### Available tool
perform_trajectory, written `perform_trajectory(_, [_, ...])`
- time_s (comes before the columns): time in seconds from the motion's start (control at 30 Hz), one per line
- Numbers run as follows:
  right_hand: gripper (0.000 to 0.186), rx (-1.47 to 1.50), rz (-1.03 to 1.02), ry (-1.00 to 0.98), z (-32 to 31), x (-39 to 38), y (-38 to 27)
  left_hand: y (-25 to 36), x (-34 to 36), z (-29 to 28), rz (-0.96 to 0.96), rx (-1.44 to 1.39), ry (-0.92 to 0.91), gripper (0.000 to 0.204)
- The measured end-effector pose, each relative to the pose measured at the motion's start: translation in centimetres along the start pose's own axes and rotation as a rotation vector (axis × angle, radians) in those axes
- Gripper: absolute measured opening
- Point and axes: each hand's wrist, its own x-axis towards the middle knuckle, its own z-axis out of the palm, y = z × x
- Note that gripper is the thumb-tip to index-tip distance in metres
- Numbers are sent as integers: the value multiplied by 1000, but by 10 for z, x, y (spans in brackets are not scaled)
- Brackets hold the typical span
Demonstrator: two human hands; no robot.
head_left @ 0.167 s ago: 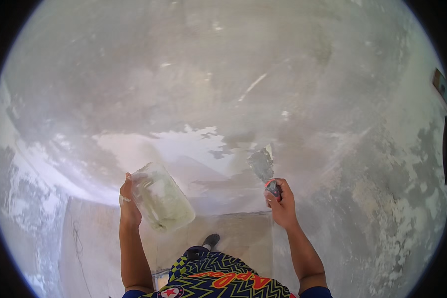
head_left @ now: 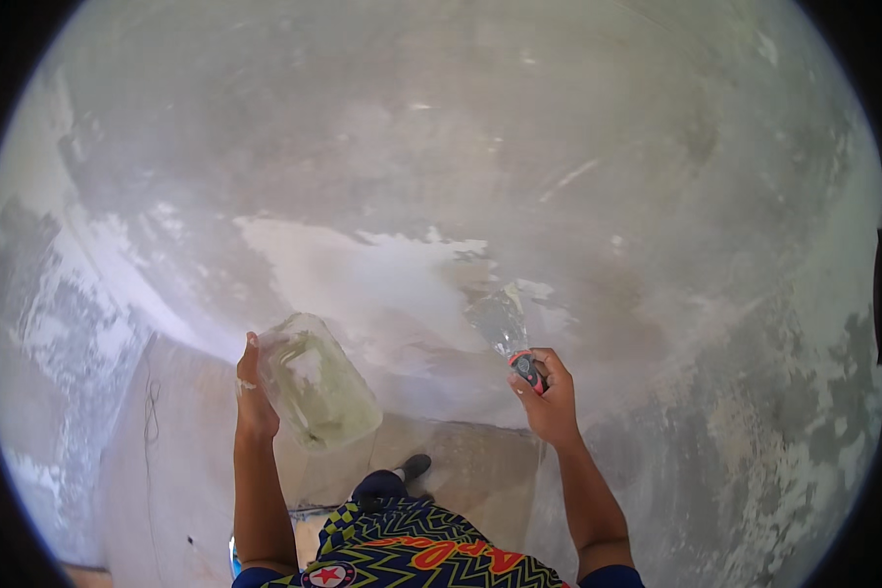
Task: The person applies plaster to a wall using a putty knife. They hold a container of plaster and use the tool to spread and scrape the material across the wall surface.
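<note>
My left hand [head_left: 255, 397] grips the edge of a flat plaster-smeared board [head_left: 318, 382], held tilted in front of me. In my right hand [head_left: 551, 402] is a putty knife with a red and black handle [head_left: 526, 369]. Its metal blade [head_left: 498, 318] points up and lies against the grey wall [head_left: 441, 147], at the right edge of a patch of fresh white plaster [head_left: 363, 274].
The wall is grey with scraped white patches at the left [head_left: 49, 314] and right [head_left: 804, 412]. Below, the floor [head_left: 461, 461] and my dark shoe [head_left: 414, 465] show. A thin cord [head_left: 152, 412] hangs on the lower left wall.
The view has shifted slightly; the knife blade stays on the wall at the plaster's right edge and the board remains held in my left hand.
</note>
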Motion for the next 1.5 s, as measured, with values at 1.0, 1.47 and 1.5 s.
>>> perform_trajectory(1.0, [29,155,388,152,109,-92,-20,-93,-1,59,-332,-222,-237,59])
perform_trajectory(1.47, [24,188,217,639,173,-94,-60,-75,50,22,-715,-7,-891,74])
perform_trajectory(1.5, [25,211,200,657,176,-95,-67,-71,52,20,-729,9,-917,75])
